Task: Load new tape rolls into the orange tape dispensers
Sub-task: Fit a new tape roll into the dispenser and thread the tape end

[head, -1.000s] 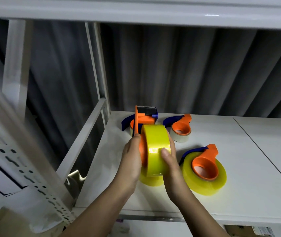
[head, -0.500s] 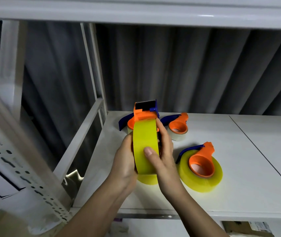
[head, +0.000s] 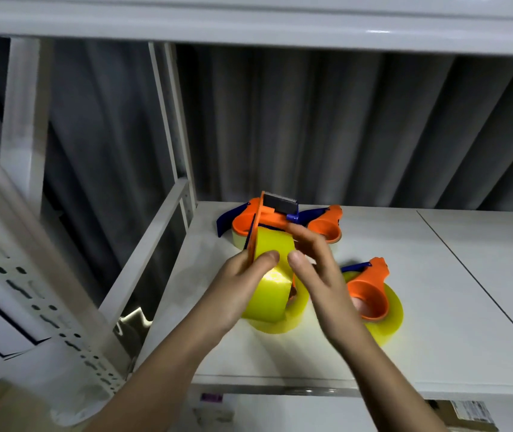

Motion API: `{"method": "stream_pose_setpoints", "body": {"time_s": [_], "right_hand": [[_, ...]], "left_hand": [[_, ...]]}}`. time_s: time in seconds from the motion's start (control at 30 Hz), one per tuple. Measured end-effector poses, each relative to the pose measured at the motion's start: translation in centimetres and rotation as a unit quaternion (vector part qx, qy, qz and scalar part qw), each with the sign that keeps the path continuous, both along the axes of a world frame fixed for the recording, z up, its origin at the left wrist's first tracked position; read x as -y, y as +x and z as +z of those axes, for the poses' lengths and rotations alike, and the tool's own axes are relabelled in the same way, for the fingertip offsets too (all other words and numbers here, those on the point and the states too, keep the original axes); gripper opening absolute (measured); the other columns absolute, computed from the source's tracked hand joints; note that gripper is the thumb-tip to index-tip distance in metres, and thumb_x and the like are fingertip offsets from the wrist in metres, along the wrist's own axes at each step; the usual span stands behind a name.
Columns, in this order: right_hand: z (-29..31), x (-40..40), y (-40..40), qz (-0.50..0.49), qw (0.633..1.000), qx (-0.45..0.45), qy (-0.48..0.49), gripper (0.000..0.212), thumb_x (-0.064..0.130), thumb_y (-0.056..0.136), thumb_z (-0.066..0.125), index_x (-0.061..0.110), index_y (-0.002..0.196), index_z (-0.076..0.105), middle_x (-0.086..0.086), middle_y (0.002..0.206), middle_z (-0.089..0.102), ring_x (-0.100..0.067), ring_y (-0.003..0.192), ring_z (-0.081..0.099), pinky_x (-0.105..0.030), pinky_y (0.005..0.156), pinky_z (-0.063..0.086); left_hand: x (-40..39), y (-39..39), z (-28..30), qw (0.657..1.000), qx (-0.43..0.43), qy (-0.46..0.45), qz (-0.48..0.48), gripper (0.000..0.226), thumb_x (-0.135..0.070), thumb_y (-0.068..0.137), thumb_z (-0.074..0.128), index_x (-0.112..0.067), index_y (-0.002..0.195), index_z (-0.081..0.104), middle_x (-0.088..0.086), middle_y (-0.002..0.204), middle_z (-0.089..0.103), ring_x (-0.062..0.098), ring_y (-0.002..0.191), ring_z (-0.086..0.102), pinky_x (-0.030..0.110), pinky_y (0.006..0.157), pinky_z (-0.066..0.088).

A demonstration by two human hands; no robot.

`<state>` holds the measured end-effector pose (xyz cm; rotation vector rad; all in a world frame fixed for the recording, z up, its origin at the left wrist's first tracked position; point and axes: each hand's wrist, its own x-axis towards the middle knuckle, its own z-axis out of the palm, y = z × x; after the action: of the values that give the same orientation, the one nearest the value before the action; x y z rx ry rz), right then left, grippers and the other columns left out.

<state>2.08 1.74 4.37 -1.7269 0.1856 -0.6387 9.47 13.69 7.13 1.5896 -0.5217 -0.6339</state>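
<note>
Gripping an orange tape dispenser [head: 266, 219] above the white shelf [head: 436, 291], the left hand [head: 242, 294] has its thumb curled over the outer face of the yellow tape roll [head: 272, 285] that sits in that dispenser, with its other fingers hidden behind the dispenser's flat orange side plate. The dispenser stands upright in the hand, its dark serrated cutter at the top and a small blue tab just beside it. The right hand [head: 320, 275] is close against the right side of the roll, fingers loosely spread and slightly bent; its fingertips reach toward the blue tab and the orange frame. Motion blur hides whether they touch the frame, and this hand pinches nothing that can be seen.

Directly under the held roll, a second yellow roll [head: 275, 327] lies flat on the shelf, partly hidden by both hands. To the right, touching or just beside it, another loaded dispenser [head: 370, 294] lies on its side, its orange hub and blue blade guard set in a wide yellow roll. Toward the back of the shelf are two more orange dispensers: one behind the held cutter [head: 242, 224] with a blue guard pointing left, and one to its right [head: 326, 226], holding a thin, pale roll.

A grey corrugated wall [head: 342, 126] stands behind the shelf, and white perforated rack uprights [head: 30, 275] run down the left side. A cardboard box with a label [head: 467, 411] shows below the shelf edge.
</note>
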Motion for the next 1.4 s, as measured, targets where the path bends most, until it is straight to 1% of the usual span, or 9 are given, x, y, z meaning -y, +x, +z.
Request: {"method": "stream_pose_setpoints", "body": {"time_s": [0.1, 0.2, 0.4, 0.63, 0.8, 0.93, 1.07, 1.27, 1.4], "right_hand": [[2.1, 1.4, -0.2, -0.015, 0.997, -0.019, -0.067, 0.035, 0.038, 0.082, 0.070, 0.026, 0.113, 0.062, 0.013, 0.109, 0.064, 0.000, 0.107, 0.057, -0.019, 0.087, 0.046], [3.1, 1.9, -0.2, -0.029, 0.993, -0.035, -0.107, 0.023, 0.027, 0.080, 0.075, 0.025, 0.101, 0.067, 0.011, 0.095, 0.068, -0.003, 0.097, 0.060, -0.023, 0.081, 0.048], [2.2, 1.2, 0.3, -0.111, 0.976, 0.004, -0.188, 0.016, 0.046, 0.074, 0.074, 0.034, 0.084, 0.070, 0.014, 0.087, 0.065, -0.009, 0.093, 0.055, -0.035, 0.083, 0.046], [2.1, 1.1, 0.3, -0.144, 0.960, 0.015, -0.240, 0.012, 0.047, 0.079, 0.069, 0.035, 0.082, 0.071, 0.015, 0.084, 0.064, -0.015, 0.091, 0.052, -0.032, 0.078, 0.045], [1.7, 1.0, 0.6, -0.192, 0.915, 0.040, -0.352, 0.027, 0.049, 0.084, 0.054, 0.029, 0.085, 0.072, 0.014, 0.084, 0.063, -0.016, 0.084, 0.052, -0.026, 0.071, 0.043], [1.7, 1.1, 0.7, -0.231, 0.838, 0.080, -0.488, 0.023, 0.034, 0.091, 0.057, 0.018, 0.086, 0.072, 0.003, 0.083, 0.065, -0.022, 0.079, 0.056, -0.030, 0.066, 0.047], [1.9, 1.4, 1.2, -0.222, 0.795, 0.074, -0.560, 0.016, 0.024, 0.091, 0.058, 0.013, 0.086, 0.068, -0.001, 0.084, 0.064, -0.024, 0.076, 0.054, -0.034, 0.060, 0.047], [2.0, 2.4, 1.7, -0.216, 0.754, 0.029, -0.619, 0.018, 0.025, 0.096, 0.051, 0.013, 0.091, 0.063, -0.006, 0.088, 0.058, -0.023, 0.079, 0.046, -0.034, 0.062, 0.035], [2.8, 3.1, 1.6, -0.185, 0.736, 0.022, -0.650, 0.023, 0.029, 0.098, 0.048, 0.012, 0.090, 0.061, -0.007, 0.088, 0.055, -0.024, 0.077, 0.045, -0.034, 0.062, 0.033]], "left_hand": [[-0.4, -0.1, -0.4, 1.000, 0.011, -0.014, -0.013, 0.019, -0.027, 0.094, 0.050, -0.038, 0.086, 0.064, -0.025, 0.080, 0.069, -0.004, 0.083, 0.063, 0.018, 0.080, 0.048], [-0.5, -0.3, -0.7, 0.998, 0.056, -0.026, 0.006, 0.014, -0.028, 0.091, 0.056, -0.029, 0.082, 0.067, -0.015, 0.071, 0.069, 0.003, 0.072, 0.064, 0.013, 0.062, 0.049], [-0.5, -1.1, -1.7, 0.987, 0.153, -0.013, 0.051, 0.047, -0.059, 0.062, 0.047, -0.021, 0.084, 0.064, 0.003, 0.079, 0.067, 0.024, 0.077, 0.065, 0.049, 0.072, 0.054], [-0.8, -1.3, -1.7, 0.985, 0.161, 0.006, 0.058, 0.049, -0.060, 0.064, 0.047, -0.018, 0.085, 0.063, 0.006, 0.077, 0.065, 0.025, 0.075, 0.065, 0.049, 0.070, 0.054], [-0.9, -1.3, -1.6, 0.986, 0.156, 0.016, 0.052, 0.053, -0.063, 0.061, 0.045, -0.020, 0.087, 0.063, 0.004, 0.080, 0.066, 0.021, 0.078, 0.064, 0.047, 0.072, 0.054], [-1.1, -1.3, -1.7, 0.987, 0.151, 0.015, 0.045, 0.052, -0.063, 0.061, 0.046, -0.021, 0.087, 0.063, 0.003, 0.081, 0.067, 0.023, 0.079, 0.066, 0.049, 0.072, 0.055], [-1.2, -1.2, -1.6, 0.988, 0.145, 0.016, 0.042, 0.055, -0.066, 0.060, 0.045, -0.023, 0.088, 0.063, 0.001, 0.083, 0.068, 0.022, 0.080, 0.067, 0.047, 0.075, 0.057], [-1.4, -0.6, -1.4, 0.992, 0.122, 0.015, 0.032, 0.055, -0.073, 0.061, 0.051, -0.024, 0.082, 0.066, 0.002, 0.076, 0.070, 0.023, 0.074, 0.069, 0.047, 0.074, 0.058], [-1.7, -0.3, -1.4, 0.998, 0.060, 0.002, 0.001, 0.041, -0.061, 0.072, 0.057, -0.023, 0.082, 0.068, 0.008, 0.077, 0.070, 0.028, 0.076, 0.069, 0.048, 0.078, 0.056]]}}
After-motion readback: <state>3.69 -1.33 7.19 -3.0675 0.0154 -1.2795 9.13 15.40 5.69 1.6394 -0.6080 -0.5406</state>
